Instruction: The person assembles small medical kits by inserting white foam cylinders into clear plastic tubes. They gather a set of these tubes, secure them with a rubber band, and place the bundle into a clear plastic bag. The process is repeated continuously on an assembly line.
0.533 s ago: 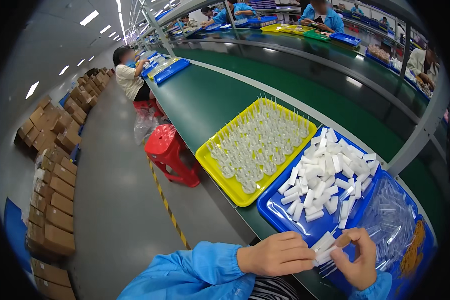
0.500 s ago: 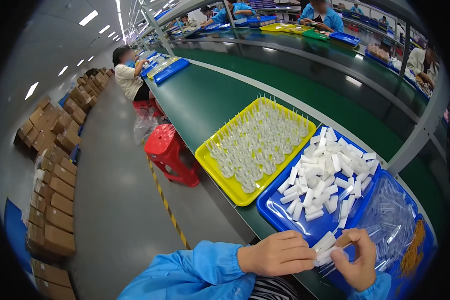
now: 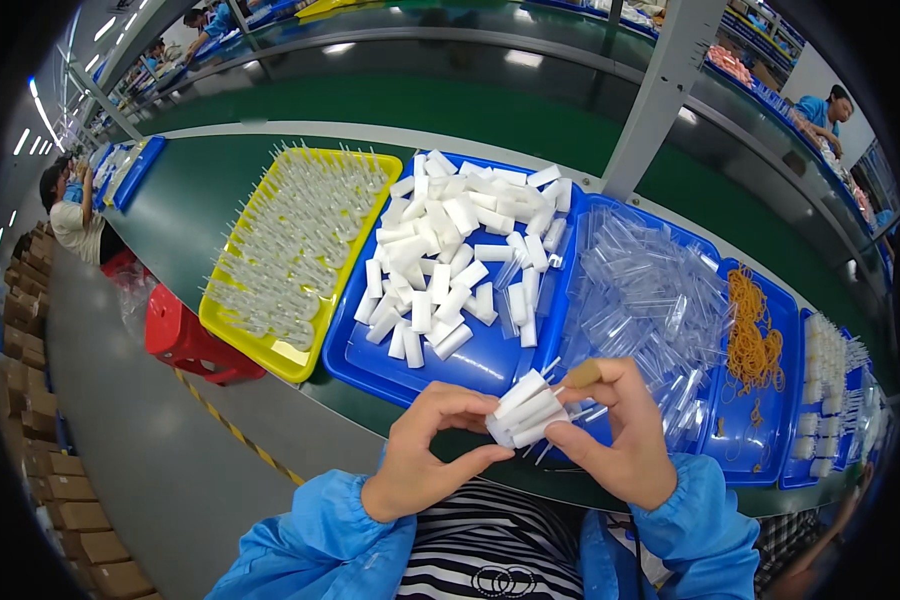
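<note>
A small bundle of white cylindrical pieces [image 3: 527,410] is held between both hands, over the near edge of the blue tray with loose white pieces. Thin clear sticks poke out at the bundle's right side. My left hand [image 3: 420,452] has its thumb and fingertips at the left end of the bundle. From the right, my right hand [image 3: 625,437] pinches it between thumb and fingers. A tan cover [image 3: 583,374] wraps one fingertip of that hand. Several loose white pieces [image 3: 432,225] are heaped in the blue tray [image 3: 370,352] just beyond.
Left of that heap, a yellow tray [image 3: 292,362] bears rows of clear stemmed parts. To the right lie clear plastic tubes [image 3: 650,290], orange rubber bands [image 3: 753,325] and white assembled pieces [image 3: 820,395]. A grey post [image 3: 658,105] rises behind the trays; a red stool [image 3: 185,335] stands left.
The view has swung right, bringing the rubber bands and farther trays into sight. Both hands still hold the bundle; my left fingers have spread from a closed grip to its left end.
</note>
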Tool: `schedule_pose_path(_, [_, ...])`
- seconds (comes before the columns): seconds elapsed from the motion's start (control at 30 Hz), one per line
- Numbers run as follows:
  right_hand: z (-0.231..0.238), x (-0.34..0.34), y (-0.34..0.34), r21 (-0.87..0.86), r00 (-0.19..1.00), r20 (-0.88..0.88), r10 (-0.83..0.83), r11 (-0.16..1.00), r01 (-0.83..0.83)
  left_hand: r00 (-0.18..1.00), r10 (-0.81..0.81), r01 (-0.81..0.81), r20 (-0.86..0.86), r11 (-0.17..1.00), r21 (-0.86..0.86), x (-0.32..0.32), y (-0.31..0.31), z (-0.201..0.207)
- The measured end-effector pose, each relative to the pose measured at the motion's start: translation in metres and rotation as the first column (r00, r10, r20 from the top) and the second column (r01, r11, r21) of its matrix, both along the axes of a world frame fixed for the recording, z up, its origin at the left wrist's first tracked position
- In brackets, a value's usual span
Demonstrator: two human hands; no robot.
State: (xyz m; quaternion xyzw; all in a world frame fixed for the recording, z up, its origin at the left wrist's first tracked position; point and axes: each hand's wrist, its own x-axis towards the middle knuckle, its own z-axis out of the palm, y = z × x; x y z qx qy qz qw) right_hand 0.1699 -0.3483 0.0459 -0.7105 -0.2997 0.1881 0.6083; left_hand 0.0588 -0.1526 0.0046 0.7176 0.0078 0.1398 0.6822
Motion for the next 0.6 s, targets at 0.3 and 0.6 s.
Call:
schedule_pose_path(0.3, [-0.001, 0.001, 0.011, -0.152, 0.992, 0.092, 0.082, 0.986, -0.067, 0.973, 0.044, -0.146, 0.227, 0.878, 0.455, -0.001, 0.003, 0.008])
schedule_pose_path(0.6, [0.003, -0.014, -0.002, -0.184, 0.903, 0.426, 0.057, 0.983, 0.025, 0.985, -0.170, 0.165, 0.014, 0.972, 0.170, 0.003, -0.009, 0.018])
